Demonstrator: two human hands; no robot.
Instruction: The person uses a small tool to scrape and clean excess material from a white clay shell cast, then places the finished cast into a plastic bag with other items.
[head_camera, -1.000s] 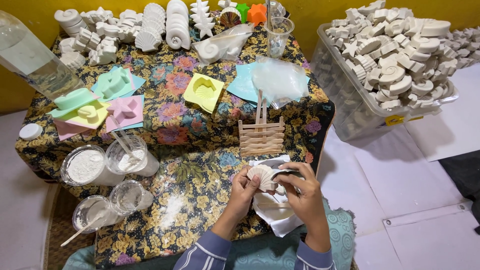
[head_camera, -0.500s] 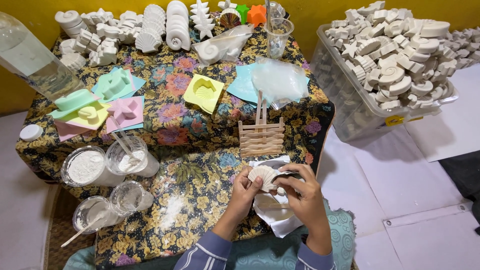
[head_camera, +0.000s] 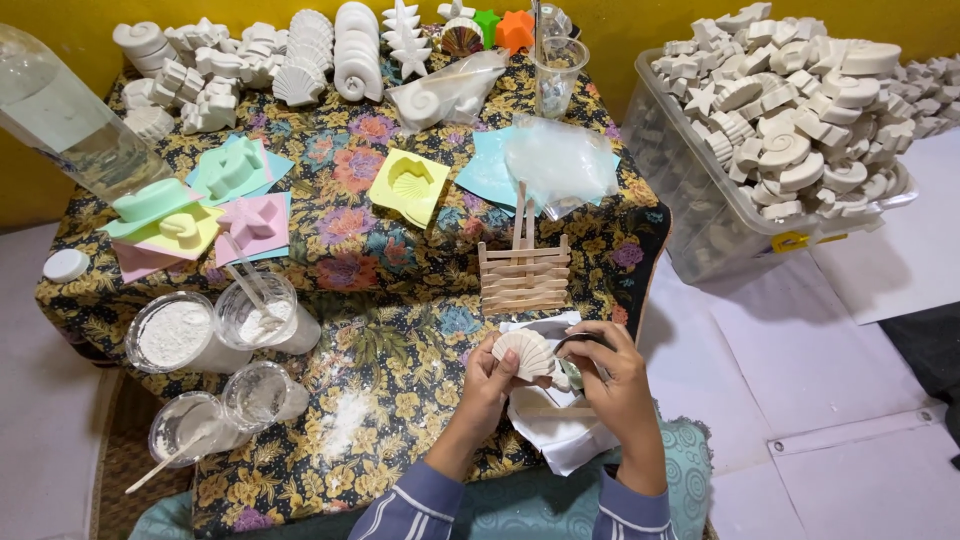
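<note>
I see the left hand (head_camera: 488, 378) grasping a white shell cast (head_camera: 527, 353) by its lower edge, ribbed face up, above the table's (head_camera: 400, 400) near edge. The right hand (head_camera: 615, 372) is clenched on a small dark tool (head_camera: 578, 344), its tip just beside the cast. White cloth (head_camera: 555, 425) lies beneath both hands; a stick rack (head_camera: 523, 272) stands near, behind them.
</note>
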